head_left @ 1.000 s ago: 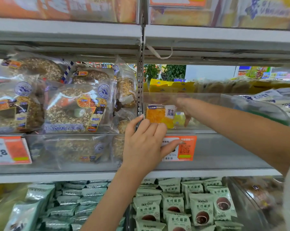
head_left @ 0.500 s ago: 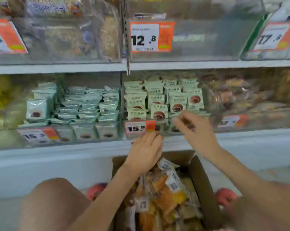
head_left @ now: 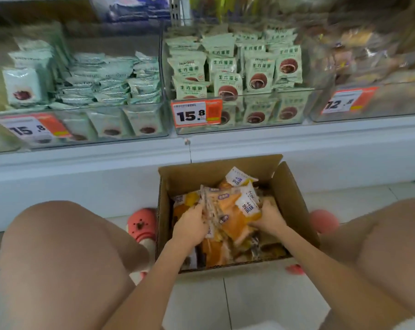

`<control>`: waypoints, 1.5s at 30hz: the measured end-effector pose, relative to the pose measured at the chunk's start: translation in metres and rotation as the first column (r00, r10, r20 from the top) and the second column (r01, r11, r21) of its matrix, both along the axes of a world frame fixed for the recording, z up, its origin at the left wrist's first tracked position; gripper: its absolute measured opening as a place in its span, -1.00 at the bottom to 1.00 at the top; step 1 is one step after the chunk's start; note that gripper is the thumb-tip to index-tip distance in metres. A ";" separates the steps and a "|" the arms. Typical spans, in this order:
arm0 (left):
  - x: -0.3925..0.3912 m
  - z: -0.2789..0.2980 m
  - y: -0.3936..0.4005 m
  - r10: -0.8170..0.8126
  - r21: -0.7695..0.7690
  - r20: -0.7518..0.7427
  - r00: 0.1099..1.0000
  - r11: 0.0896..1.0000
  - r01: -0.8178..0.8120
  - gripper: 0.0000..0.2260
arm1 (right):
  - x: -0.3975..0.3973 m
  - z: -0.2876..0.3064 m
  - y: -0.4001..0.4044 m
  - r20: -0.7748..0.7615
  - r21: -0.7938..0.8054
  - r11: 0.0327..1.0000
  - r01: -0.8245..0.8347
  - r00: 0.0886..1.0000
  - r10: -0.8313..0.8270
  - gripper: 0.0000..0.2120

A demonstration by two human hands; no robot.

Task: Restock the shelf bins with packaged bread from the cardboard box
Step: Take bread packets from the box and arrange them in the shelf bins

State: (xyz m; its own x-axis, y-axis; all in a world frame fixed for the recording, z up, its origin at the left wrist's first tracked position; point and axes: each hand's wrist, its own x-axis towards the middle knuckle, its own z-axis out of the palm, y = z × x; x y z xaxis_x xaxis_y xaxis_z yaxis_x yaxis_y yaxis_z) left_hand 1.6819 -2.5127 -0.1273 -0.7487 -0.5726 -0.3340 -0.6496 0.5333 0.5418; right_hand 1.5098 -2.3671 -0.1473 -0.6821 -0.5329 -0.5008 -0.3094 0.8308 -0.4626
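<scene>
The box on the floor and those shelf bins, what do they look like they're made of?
The box looks like plain brown corrugated cardboard, matte, with folded flaps. The shelf bins seem clear rigid plastic, likely acrylic: packets show through their glossy fronts.

1. The cardboard box point(head_left: 289, 194) stands open at the top; its flaps are folded outward.
2. Bread packets point(head_left: 228, 210) fill the box between its walls.
3. The shelf bins point(head_left: 249, 125) open upward; green packets point(head_left: 258, 70) crowd the middle one above its front wall.

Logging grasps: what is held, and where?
Both hands, left hand and right hand, grip a bunch of bread packs by its sides, inside the box.
</scene>
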 end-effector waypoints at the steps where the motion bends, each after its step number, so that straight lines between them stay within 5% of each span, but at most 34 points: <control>1: -0.002 -0.001 0.000 0.007 0.044 0.017 1.000 0.999 -0.008 -0.75 | 0.001 0.001 -0.001 0.050 -0.027 0.999 -0.036 0.998 0.038 -0.28; 4: -0.005 -0.003 0.001 0.054 0.180 0.021 0.998 0.982 -0.057 -0.67 | 0.005 0.017 -0.006 0.269 -0.127 0.984 -0.126 0.950 0.156 -0.43; 8: -0.002 -0.006 -0.005 0.266 0.303 0.010 0.964 0.918 -0.257 -0.12 | 0.002 0.038 -0.007 0.444 -0.198 0.980 -0.005 0.891 0.095 -0.61; 12: -0.002 0.014 -0.010 0.583 0.665 -0.069 0.809 0.631 -0.398 0.10 | -0.011 0.063 -0.008 0.630 -0.309 0.928 0.207 0.776 0.037 -0.65; 14: -0.002 0.023 -0.011 0.611 0.833 -0.007 0.791 0.442 -0.334 0.05 | -0.010 0.072 -0.011 0.697 -0.382 0.853 0.355 0.717 0.014 -0.63; 16: -0.004 0.034 -0.007 0.535 0.921 -0.003 0.845 0.330 -0.205 -0.24 | -0.007 0.078 -0.014 0.773 -0.400 0.791 0.463 0.635 0.019 -0.63; 19: -0.013 0.049 0.000 0.539 0.935 -0.097 0.837 0.337 -0.109 -0.54 | -0.001 0.085 -0.018 0.657 -0.424 0.856 0.295 0.751 0.067 -0.53; 21: -0.015 0.059 -0.004 0.563 0.891 -0.177 0.808 0.440 -0.112 -0.58 | -0.002 0.098 -0.021 0.346 -0.455 0.884 0.107 0.936 0.065 -0.38; 23: -0.016 0.071 -0.013 0.508 0.804 -0.283 0.813 0.588 -0.087 -0.60 | -0.007 0.125 -0.026 -0.049 -0.550 0.833 -0.067 0.998 0.047 -0.26; 26: -0.021 0.097 -0.020 0.361 0.651 -0.431 0.827 0.759 0.008 -0.65 | -0.013 0.183 -0.042 -0.515 -0.332 0.776 -0.537 0.792 0.328 -0.20; 28: -0.029 0.120 -0.023 0.305 0.586 -0.493 0.815 0.809 0.053 -0.65 | -0.016 0.217 -0.059 -0.552 -0.076 0.743 -0.665 0.649 0.524 -0.26; 30: -0.035 0.145 -0.029 0.290 0.540 -0.534 0.794 0.840 0.056 -0.67 | -0.020 0.248 -0.074 -0.467 -0.033 0.722 -0.691 0.650 0.600 -0.47; 35: -0.039 0.231 -0.051 0.182 0.362 -0.682 0.708 0.925 0.112 -0.70 | -0.031 0.330 -0.088 -0.495 -0.290 0.687 -0.666 0.719 0.488 -0.69; 40: -0.043 0.332 -0.092 0.247 0.289 -0.886 0.393 0.956 0.050 -0.76 | -0.061 0.449 -0.090 -0.562 -0.600 0.534 -0.595 0.789 0.248 -0.77; 42: -0.054 0.361 -0.111 0.099 0.031 -0.937 0.336 0.979 -0.200 -0.84 | -0.078 0.496 -0.096 -0.630 -0.617 0.494 -0.613 0.761 0.158 -0.77; 45: -0.085 0.392 -0.135 -0.334 -0.574 -0.794 0.507 0.687 -0.446 -0.84 | -0.102 0.551 -0.113 -0.716 -0.588 0.493 -0.641 0.696 0.050 -0.75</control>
